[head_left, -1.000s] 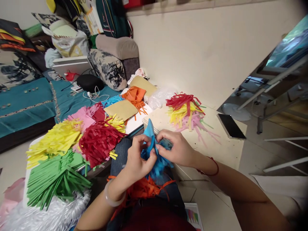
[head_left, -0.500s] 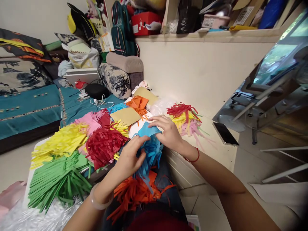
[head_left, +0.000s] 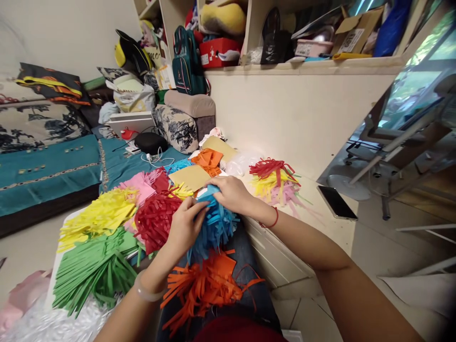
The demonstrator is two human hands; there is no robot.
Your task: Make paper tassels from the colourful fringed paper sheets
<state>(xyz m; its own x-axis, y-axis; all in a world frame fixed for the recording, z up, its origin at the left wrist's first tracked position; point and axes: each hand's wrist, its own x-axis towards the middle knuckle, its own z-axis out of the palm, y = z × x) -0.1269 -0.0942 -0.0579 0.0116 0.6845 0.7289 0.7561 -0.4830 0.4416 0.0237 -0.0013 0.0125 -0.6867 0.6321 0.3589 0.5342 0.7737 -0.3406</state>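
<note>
A blue fringed paper bundle (head_left: 217,225) hangs between my hands, its cut strips drooping downward. My right hand (head_left: 228,192) grips its uncut top from the far side, fingers bent over the edge. On the near side, my left hand (head_left: 187,225) pinches at the bundle's left edge with thumb and forefinger. Orange fringed paper (head_left: 210,285) lies across my lap just below. Left of my hands, red fringe (head_left: 155,221), yellow fringe (head_left: 99,213), green fringe (head_left: 92,270) and pink paper (head_left: 140,185) are heaped on a white table (head_left: 53,285).
Tan card (head_left: 190,177) and orange paper (head_left: 206,159) lie beyond my hands. To the right, a red, yellow and pink fringe pile (head_left: 272,178) and a phone (head_left: 337,202) rest on a pale ledge (head_left: 320,232). Crinkled clear plastic (head_left: 78,320) sits lower left.
My view has shifted slightly, with the room appearing lower. My right hand has turned and moved left over the blue paper's top, and my left fingers have come in to its edge.
</note>
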